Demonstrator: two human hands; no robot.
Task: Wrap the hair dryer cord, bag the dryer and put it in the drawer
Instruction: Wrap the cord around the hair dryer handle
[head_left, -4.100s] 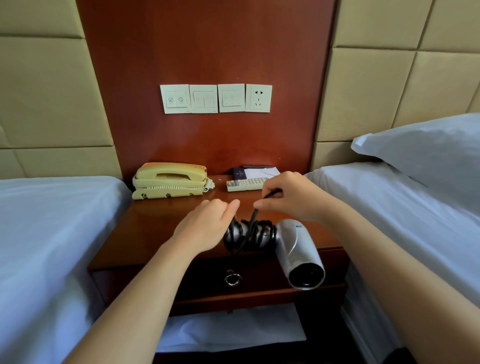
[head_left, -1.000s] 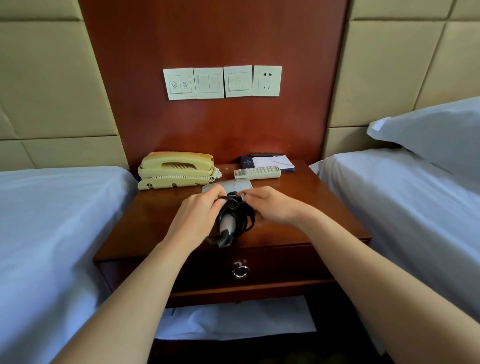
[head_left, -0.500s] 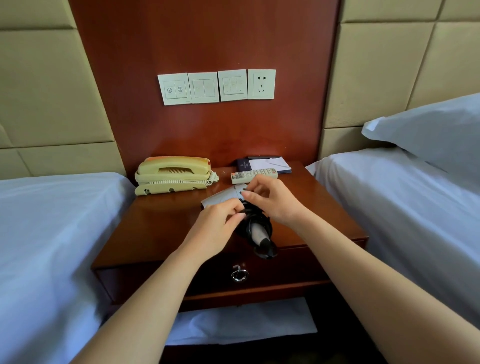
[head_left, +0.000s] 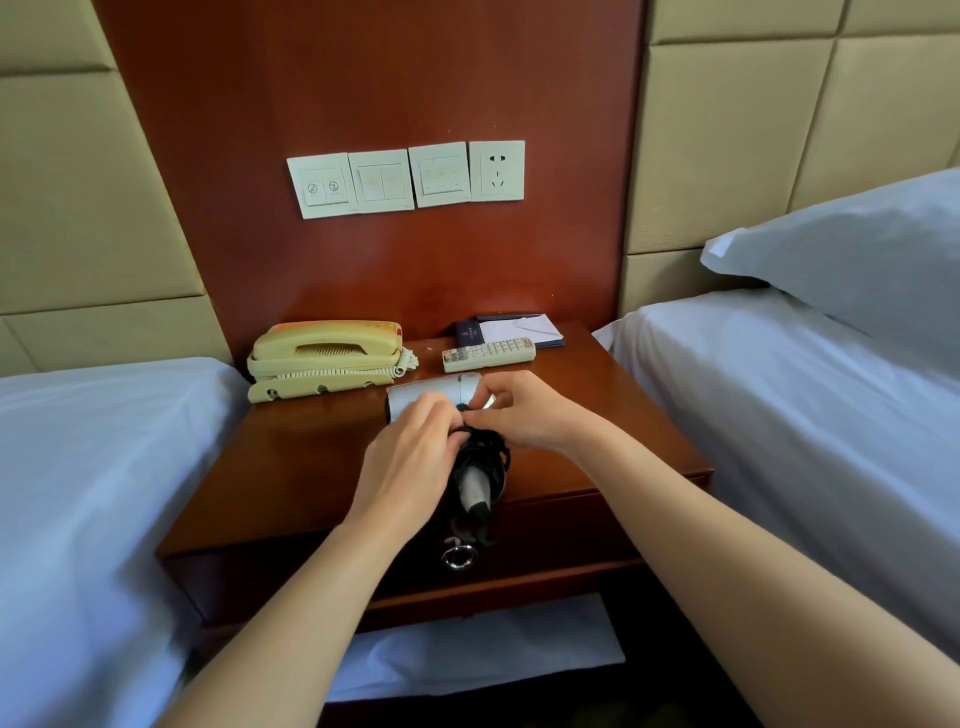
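Note:
A silver hair dryer lies on the wooden nightstand, barrel pointing left, handle toward me over the front edge. The black cord is coiled around the handle. My left hand grips the handle and coil from the left. My right hand pinches the cord where the handle meets the barrel. The cord's end is hidden by my fingers. The drawer below, with a metal ring pull, is closed. No bag is in sight.
A beige telephone, a remote control and a notepad stand at the back of the nightstand. Beds with white sheets flank it. A wall socket and switches hang above. White cloth lies underneath.
The dryer was turned from barrel-toward-me at the front right edge to barrel-left with handle toward me. In the last half second both hands closed in on the coil's top.

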